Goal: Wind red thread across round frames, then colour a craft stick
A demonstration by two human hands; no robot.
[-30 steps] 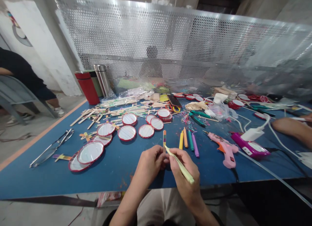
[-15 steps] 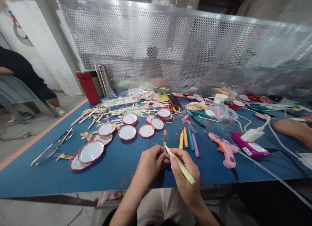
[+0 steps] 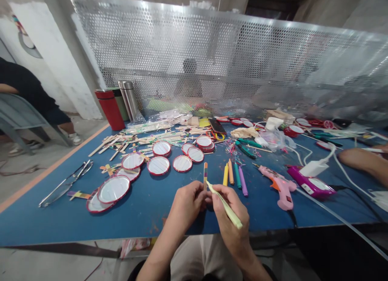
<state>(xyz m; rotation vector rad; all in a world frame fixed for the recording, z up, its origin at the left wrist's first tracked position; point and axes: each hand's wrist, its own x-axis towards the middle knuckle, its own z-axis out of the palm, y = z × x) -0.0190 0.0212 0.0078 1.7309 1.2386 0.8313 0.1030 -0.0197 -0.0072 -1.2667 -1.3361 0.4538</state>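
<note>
Blue worktable (image 3: 136, 216), smooth-surfaced, with a perforated metal screen (image 3: 197, 42) standing behind it. Round red-rimmed discs (image 3: 158, 165) lie left of centre among flat wooden sticks (image 3: 121, 145); glossy pink glue gun (image 3: 280, 186) to the right. Left hand (image 3: 189, 201): fingers curled closed around a narrow striped craft stick (image 3: 205, 175), upright above the table. Right hand (image 3: 229, 212): fingers pinched narrowly on a tapered pale green crayon (image 3: 226, 206), tip at the stick, contact unclear

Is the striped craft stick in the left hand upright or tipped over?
Upright: the striped craft stick stands nearly vertical, its lower end gripped in the left hand, its top end pointing up clear of the fingers.
</note>
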